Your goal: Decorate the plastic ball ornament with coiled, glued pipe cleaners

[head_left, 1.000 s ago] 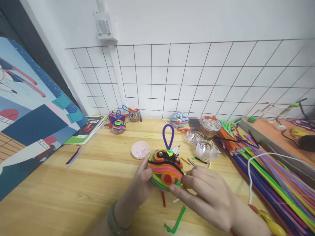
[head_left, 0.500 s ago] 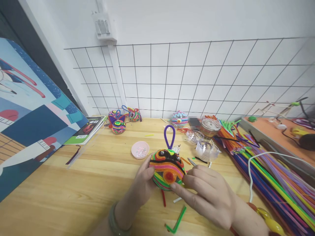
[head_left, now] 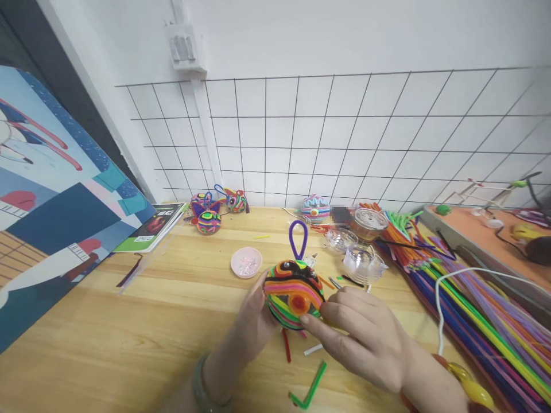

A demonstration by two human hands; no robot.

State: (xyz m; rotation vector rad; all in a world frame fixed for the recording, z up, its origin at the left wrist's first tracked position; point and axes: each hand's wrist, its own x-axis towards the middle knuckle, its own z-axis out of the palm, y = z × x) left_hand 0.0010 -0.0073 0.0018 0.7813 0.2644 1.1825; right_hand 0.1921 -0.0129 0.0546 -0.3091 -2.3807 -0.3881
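Note:
A round ornament (head_left: 293, 291) covered in coloured pipe cleaner stripes is held above the table, its purple loop (head_left: 298, 240) standing up. Small shiny dots and an orange-red coil show on its front. My left hand (head_left: 255, 321) grips it from the left, with fingers partly hidden behind. My right hand (head_left: 365, 332) is closed at its right edge, a fingertip pressed just under the coil. Below the ornament lie a bent green pipe cleaner piece (head_left: 310, 387), a red piece (head_left: 286, 346) and a white piece (head_left: 313, 349).
A pink dish (head_left: 246, 264) of small beads sits left of the ornament. Clear plastic shells (head_left: 364, 263), pliers (head_left: 334, 283) and long pipe cleaner bundles (head_left: 465, 310) lie to the right. Finished ornaments (head_left: 209, 222) stand at the back, near books (head_left: 150, 229). A white cable (head_left: 439, 310) crosses the bundles.
The ornament has tilted slightly and risen a little in my hands. My right fingertip stays against it under the orange coil. The view has shifted slightly.

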